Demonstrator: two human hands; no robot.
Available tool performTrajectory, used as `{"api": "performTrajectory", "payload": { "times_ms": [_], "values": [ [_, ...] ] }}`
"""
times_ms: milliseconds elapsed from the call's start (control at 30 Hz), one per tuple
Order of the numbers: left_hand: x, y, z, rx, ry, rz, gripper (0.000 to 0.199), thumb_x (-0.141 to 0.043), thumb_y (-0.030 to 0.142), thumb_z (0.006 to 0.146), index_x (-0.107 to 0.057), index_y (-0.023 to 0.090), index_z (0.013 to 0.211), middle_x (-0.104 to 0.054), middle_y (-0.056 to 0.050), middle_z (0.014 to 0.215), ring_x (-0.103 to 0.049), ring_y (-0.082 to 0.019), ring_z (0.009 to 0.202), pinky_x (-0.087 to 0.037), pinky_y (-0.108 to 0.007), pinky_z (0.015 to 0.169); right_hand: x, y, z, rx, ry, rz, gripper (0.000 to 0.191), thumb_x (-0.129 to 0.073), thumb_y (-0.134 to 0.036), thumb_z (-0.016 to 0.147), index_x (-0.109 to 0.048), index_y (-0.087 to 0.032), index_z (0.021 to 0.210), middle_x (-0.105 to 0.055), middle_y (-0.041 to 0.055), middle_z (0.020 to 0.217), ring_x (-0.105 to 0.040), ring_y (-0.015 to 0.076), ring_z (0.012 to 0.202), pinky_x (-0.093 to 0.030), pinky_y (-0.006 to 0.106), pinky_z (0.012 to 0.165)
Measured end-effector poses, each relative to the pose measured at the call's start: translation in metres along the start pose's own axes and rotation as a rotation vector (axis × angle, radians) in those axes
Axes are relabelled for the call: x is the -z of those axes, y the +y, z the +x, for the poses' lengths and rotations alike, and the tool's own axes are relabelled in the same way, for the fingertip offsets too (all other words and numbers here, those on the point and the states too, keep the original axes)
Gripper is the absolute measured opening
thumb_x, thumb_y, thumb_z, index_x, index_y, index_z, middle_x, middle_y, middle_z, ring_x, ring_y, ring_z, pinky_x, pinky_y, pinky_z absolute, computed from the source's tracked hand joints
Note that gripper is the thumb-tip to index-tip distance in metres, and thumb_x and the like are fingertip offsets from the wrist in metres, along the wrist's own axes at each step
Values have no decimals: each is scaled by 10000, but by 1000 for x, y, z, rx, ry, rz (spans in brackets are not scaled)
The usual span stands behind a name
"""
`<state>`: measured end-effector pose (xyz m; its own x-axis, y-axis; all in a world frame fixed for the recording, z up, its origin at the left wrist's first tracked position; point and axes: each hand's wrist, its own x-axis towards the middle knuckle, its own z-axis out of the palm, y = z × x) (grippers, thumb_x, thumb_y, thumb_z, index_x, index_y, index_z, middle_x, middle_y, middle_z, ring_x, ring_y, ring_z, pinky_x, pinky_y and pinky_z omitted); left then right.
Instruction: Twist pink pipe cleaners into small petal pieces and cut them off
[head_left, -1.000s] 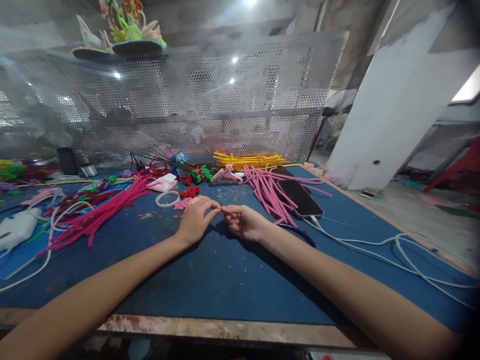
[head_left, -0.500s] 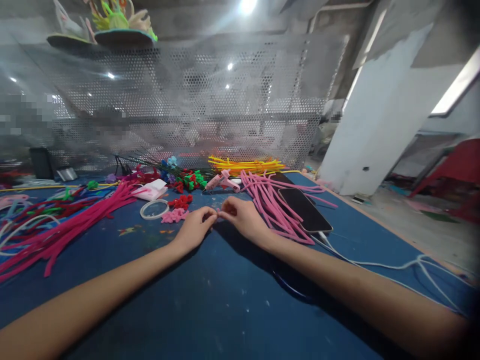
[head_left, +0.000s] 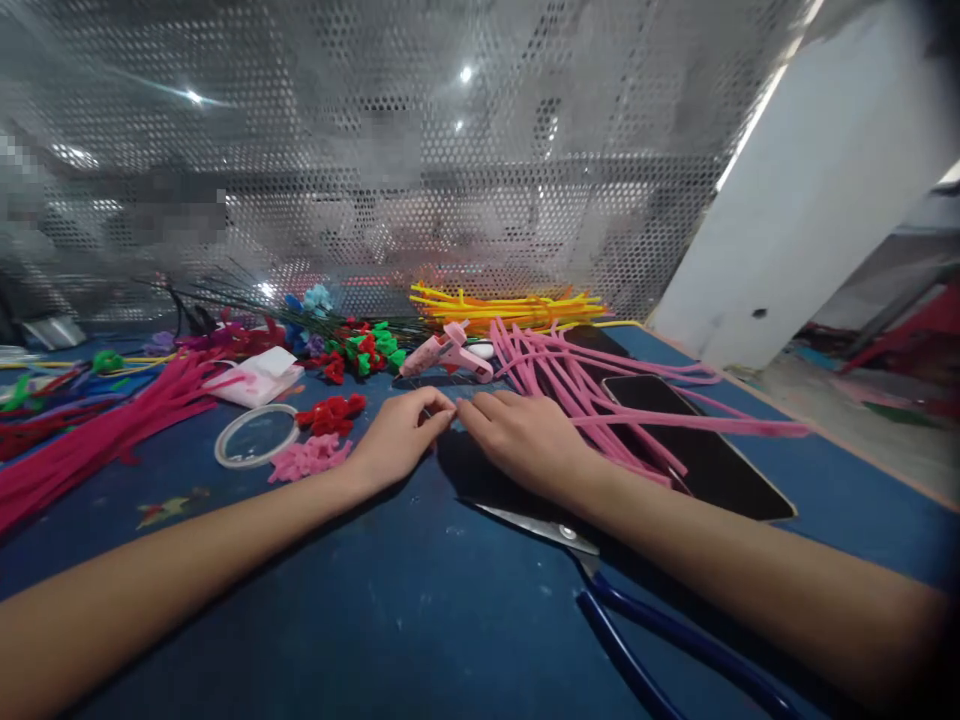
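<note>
Appearing pinched, contents indiscernible, bare left hand (head_left: 401,433) and right hand (head_left: 525,438) adjoin; fuzzy pink cluster (head_left: 309,458) seems formed, long fuzzy pink stems (head_left: 574,385) unworked.

Perf. grey screen (head_left: 390,170) behind blue tbl (head_left: 420,600); 1 wht pillar (head_left: 795,220) R.

Overall illumination dim, cool-toned. Small glare spots, one streaked at upper left, show across the perforated screen (head_left: 420,160); source unclear. Dark shadow on the blue tabletop (head_left: 360,620) beneath the right hand (head_left: 525,435). Faint pale sheen on scissors (head_left: 559,534) blade. Background hazy, soft; pixelated patches at far left. Apparent wide-angle stretch toward sides; right edge vignetted black.
</note>
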<state>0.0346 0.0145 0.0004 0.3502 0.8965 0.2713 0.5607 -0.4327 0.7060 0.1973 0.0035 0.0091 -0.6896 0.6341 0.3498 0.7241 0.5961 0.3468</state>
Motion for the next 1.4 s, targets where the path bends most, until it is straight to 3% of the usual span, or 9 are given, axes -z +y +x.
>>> {"api": "performTrajectory", "payload": {
  "times_ms": [167, 300, 467, 600, 700, 800, 967, 1167, 1400],
  "values": [
    [1, 0, -2, -42, -96, 147, 139, -450, 222, 819, -568, 170, 768, -605, -13, 782, -544, -155, 745, -403, -255, 657, 1, -3, -5, 63, -110, 76, 144, -445, -94, 822, -580, -144, 811, -604, 86, 696, -530, 185, 580, -142, 296, 443],
    [3, 3, -7, -75, -172, 218, 113, -454, 236, 827, -549, 191, 786, -600, -11, 826, -539, -167, 798, -395, -275, 694, -1, -2, -9, 50, -101, 276, 116, -477, -105, 762, -564, -170, 724, -579, 63, 623, -465, 150, 518, -161, 291, 461],
    [6, 6, -12, -128, -194, 156, 117, -461, 241, 823, -529, 196, 740, -587, 2, 781, -530, -152, 751, -390, -261, 677, 2, 2, -8, -170, -90, 857, 160, -478, -156, 721, -496, -186, 564, -474, -18, 510, -386, 95, 464, -238, 250, 474],
    [5, 7, -11, -76, -134, -52, 148, -469, 278, 825, -549, 179, 751, -562, 14, 693, -518, -121, 649, -403, -234, 621, -1, 4, -3, -450, -196, 1479, 181, -516, -247, 713, -512, -179, 545, -407, -50, 444, -329, 62, 397, -212, 217, 401],
    [4, 6, -8, -2, -62, -249, 113, -518, 269, 792, -558, 165, 817, -554, 24, 674, -513, -101, 605, -407, -208, 565, -4, 5, -1, -617, -228, 1737, 186, -581, -318, 690, -535, -170, 587, -418, -63, 435, -262, 35, 349, -142, 204, 358],
    [4, 4, -6, 3, -54, -370, 98, -540, 231, 773, -566, 157, 832, -583, 18, 725, -528, -88, 627, -414, -187, 560, -5, 4, 0, -641, -253, 1907, 217, -599, -334, 690, -522, -162, 582, -453, -55, 461, -250, 19, 342, -108, 196, 350],
    [5, 7, -9, 11, -35, -421, 105, -541, 249, 777, -574, 154, 807, -590, 15, 696, -533, -78, 599, -413, -168, 521, -2, 1, -3, -612, -279, 2025, 239, -596, -329, 706, -496, -154, 576, -470, -48, 487, -269, 16, 357, -117, 191, 354],
    [5, 12, -13, 18, -15, -437, 77, -549, 225, 751, -559, 149, 748, -577, 25, 619, -529, -77, 554, -433, -174, 522, 0, -3, -4, -570, -317, 1980, 247, -589, -348, 719, -510, -153, 591, -461, -46, 491, -270, 23, 378, -121, 198, 363],
    [6, 8, -14, 8, -18, -539, 136, -536, 248, 784, -626, 150, 812, -608, 8, 671, -539, -74, 566, -441, -170, 522, 0, 0, -5, -586, -339, 2076, 201, -571, -318, 748, -540, -141, 656, -447, -53, 478, -277, 21, 380, -116, 187, 367]
  ]
}}
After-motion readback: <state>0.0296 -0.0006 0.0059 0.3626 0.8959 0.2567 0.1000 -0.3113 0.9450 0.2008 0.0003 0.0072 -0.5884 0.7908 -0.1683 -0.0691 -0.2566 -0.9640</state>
